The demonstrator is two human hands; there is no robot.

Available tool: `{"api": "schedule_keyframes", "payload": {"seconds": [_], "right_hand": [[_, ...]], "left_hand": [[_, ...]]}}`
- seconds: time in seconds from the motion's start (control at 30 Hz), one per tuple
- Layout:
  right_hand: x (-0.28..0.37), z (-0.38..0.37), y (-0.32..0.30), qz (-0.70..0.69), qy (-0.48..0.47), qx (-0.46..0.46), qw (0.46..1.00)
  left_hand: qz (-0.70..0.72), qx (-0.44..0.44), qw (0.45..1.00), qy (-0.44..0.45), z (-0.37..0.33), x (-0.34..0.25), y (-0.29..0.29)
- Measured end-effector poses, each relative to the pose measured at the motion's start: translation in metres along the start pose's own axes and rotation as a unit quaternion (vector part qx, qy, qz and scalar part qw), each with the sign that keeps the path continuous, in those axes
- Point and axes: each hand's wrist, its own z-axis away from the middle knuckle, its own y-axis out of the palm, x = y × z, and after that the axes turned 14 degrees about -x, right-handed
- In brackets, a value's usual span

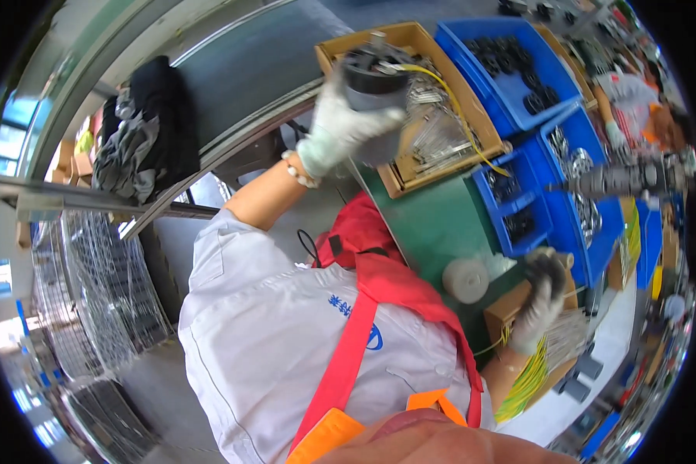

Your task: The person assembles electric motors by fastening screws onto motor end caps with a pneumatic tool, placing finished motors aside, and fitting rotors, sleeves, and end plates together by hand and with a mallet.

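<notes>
My left hand [346, 127], in a white work glove, is closed around a dark cylindrical motor [375, 81]. It holds the motor up over the near-left end of a cardboard box of metal parts [406, 182]. A short shaft sticks up from the motor's top, and a yellow wire [460, 112] trails from it to the right across the box. My right hand [540, 305], in a white glove with blackened fingers, is over the right part of the green bench. Its fingers are blurred, so their grip is unclear. A pale round roll [465, 280] lies to its left.
Blue bins [460, 39] of black rings and metal parts line the bench [433, 224]. A power screwdriver [619, 182] hangs at the right. Yellow-green wires [526, 379] lie beside a small carton. Dark clothing [166, 116] hangs on a rail at left, near wire cages [93, 286]. Another person's gloved hand [615, 135] shows far right.
</notes>
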Motion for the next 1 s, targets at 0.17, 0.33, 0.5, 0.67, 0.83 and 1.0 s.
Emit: {"api": "schedule_keyframes", "payload": {"seconds": [0.17, 0.33, 0.5, 0.67, 0.83, 1.0], "right_hand": [[0.005, -0.018, -0.011, -0.079, -0.105, 0.036, 0.991], [0.019, -0.025, 0.014, -0.152, -0.122, 0.045, 0.980], [0.022, -0.027, 0.006, -0.077, -0.102, -0.035, 0.991], [0.011, -0.049, -0.005, -0.102, -0.055, -0.041, 0.992], [0.023, -0.056, 0.005, -0.120, -0.054, -0.025, 0.991], [-0.011, -0.129, -0.040, 0.018, -0.043, -0.128, 0.991]], "left_hand": [[-0.120, -0.248, 0.946, 0.173, -0.096, 0.047, -0.106], [-0.006, -0.444, 0.872, 0.208, -0.151, 0.103, -0.195], [-0.134, -0.447, 0.867, -0.173, -0.137, 0.111, -0.259], [-0.404, -0.226, 0.876, -0.134, -0.123, 0.094, -0.285], [-0.770, -0.067, 0.630, 0.076, -0.172, 0.111, -0.266], [-0.851, -0.070, 0.515, 0.076, -0.181, 0.139, -0.334]]}}
